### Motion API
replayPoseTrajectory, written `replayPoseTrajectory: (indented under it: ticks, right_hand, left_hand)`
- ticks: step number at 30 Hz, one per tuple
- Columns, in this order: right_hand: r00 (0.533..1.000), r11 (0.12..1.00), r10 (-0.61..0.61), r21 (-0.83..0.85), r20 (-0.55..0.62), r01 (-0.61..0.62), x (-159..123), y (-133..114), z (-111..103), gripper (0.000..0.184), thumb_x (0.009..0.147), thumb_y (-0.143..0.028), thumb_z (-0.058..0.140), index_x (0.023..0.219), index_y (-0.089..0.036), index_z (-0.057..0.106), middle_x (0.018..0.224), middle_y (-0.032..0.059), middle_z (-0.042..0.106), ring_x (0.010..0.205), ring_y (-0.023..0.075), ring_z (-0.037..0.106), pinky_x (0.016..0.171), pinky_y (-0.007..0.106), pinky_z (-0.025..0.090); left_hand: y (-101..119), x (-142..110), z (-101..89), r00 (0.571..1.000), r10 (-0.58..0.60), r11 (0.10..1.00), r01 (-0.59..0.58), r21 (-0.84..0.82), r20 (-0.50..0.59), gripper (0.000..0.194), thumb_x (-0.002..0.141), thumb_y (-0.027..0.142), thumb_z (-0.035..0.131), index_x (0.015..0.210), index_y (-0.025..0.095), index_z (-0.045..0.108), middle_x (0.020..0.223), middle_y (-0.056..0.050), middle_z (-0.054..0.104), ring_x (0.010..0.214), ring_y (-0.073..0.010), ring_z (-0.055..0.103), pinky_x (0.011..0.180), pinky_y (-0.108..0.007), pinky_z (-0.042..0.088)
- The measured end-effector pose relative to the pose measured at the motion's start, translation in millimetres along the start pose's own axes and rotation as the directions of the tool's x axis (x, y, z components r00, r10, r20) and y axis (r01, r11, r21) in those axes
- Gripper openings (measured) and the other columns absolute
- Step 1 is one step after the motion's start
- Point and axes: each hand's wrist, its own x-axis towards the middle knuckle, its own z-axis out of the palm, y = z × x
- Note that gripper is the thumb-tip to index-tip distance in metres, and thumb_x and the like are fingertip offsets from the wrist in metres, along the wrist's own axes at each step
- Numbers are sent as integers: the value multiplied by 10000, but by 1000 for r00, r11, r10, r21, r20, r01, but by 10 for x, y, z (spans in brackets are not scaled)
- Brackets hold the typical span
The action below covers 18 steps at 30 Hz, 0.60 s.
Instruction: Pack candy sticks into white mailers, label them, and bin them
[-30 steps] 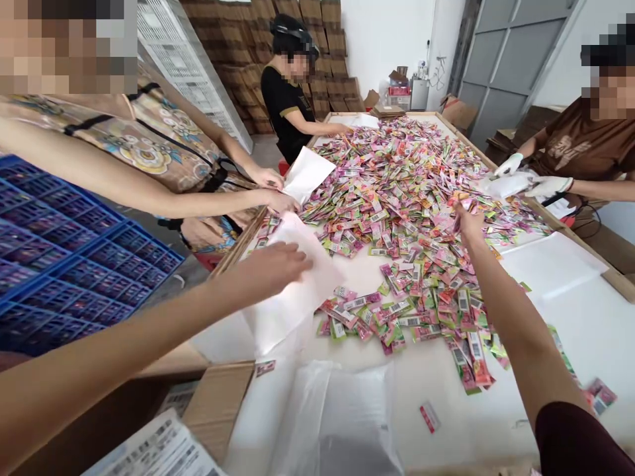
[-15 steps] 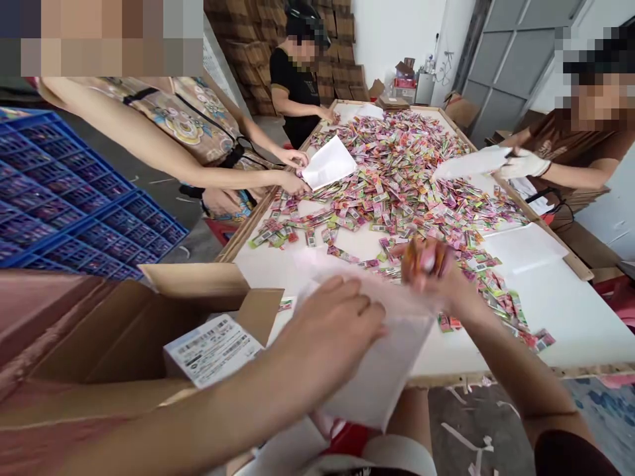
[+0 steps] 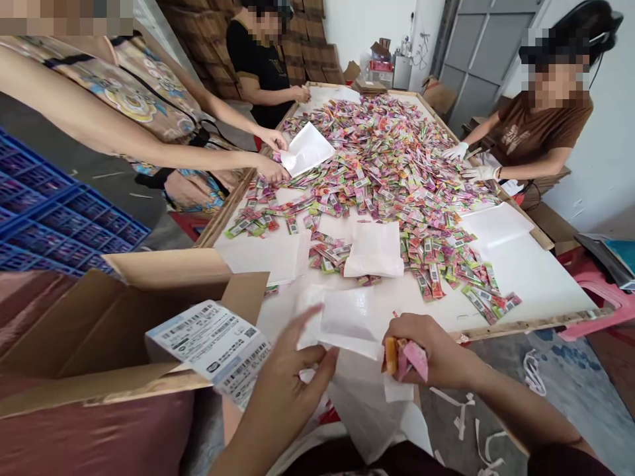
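My right hand (image 3: 426,347) is closed around a bunch of small colourful packets (image 3: 404,357), their ends pointing toward me. To its left, my left hand (image 3: 288,377) has index finger and thumb spread apart, beside a thin white bag (image 3: 367,396) that hangs over my lap. Whether its other fingers touch the bag is hidden. Just beyond the hands, a white pouch (image 3: 350,314) lies at the near table edge. Farther in, another white pouch (image 3: 374,248) rests against the large heap of packets (image 3: 387,158).
At left stands an open cardboard box (image 3: 169,271) with a labelled carton (image 3: 208,337) at its edge. Blue crates (image 3: 64,211) are behind it. A co-worker's hands (image 3: 275,155) hold a white bag on the left; gloved hands (image 3: 481,173) reach the heap from the right.
My right hand has come down toward me with the packets. My left hand has dropped lower and its fingers have spread. The right-hand co-worker's gloved hands no longer hold a white bag.
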Motion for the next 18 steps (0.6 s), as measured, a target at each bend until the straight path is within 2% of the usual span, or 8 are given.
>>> replayPoseTrajectory:
  ticks: [2,4,7,9,11,13,16,18]
  right_hand:
    - [996,988,-82,-125,35,86,10,38,45,129,746,-221,666,797,-196,550,748,7,610,685,143,515,660,254,352]
    - [996,964,-89,-252,12,89,26,50,59,89,768,-177,635,813,-195,560,749,20,593,698,161,507,662,274,340]
    - [970,964,-81,-265,-230,18,8,-87,82,112,803,-132,605,885,-200,570,820,48,592,768,188,524,690,301,365]
    - [869,996,-72,-79,-490,37,-33,-276,147,137,834,-144,602,929,-221,538,850,41,574,789,185,536,707,308,403]
    - [768,977,-31,142,-639,158,-71,-454,257,154,854,-162,607,926,-243,498,839,18,549,774,168,544,709,300,435]
    - [818,933,8,298,-576,202,-89,-537,381,166,854,-170,619,920,-248,488,844,5,550,764,154,550,706,287,450]
    - [939,940,128,341,-320,-12,-99,-454,545,143,858,-174,600,950,-234,509,846,3,566,746,144,543,705,275,453]
    - [918,951,237,270,-317,-152,-119,-346,642,142,871,-169,568,986,-231,512,860,10,569,769,150,543,731,282,454]
  left_hand:
    - [-10,-46,93,983,-51,994,68,-90,178,273,816,195,499,768,233,765,1212,-81,686,1167,-283,614,907,-388,538]
    - [5,-88,177,966,-72,989,102,-108,250,404,729,132,477,990,243,765,1176,-49,725,1119,-272,653,948,-401,528]
    - [73,-146,253,941,-133,985,159,-61,310,552,742,132,451,1222,270,687,1080,-22,765,982,-268,708,959,-449,521]
    - [123,-182,280,933,-161,984,175,-17,321,593,772,154,457,1334,261,614,1117,-46,755,1028,-290,701,961,-472,521]
    - [157,-215,302,941,-125,991,135,-9,315,653,768,173,491,1418,219,532,1309,-97,670,1220,-329,611,1020,-498,482]
    - [170,-245,326,948,-56,996,76,-50,313,714,759,175,515,1470,199,455,1448,-118,560,1334,-341,513,1070,-506,442]
    - [178,-293,386,953,-22,994,54,-96,302,743,768,133,486,1500,207,379,1453,-126,542,1348,-321,498,1086,-509,429]
    - [196,-325,443,953,-30,993,64,-104,301,736,769,112,474,1493,191,363,1445,-146,538,1341,-316,503,1083,-512,431]
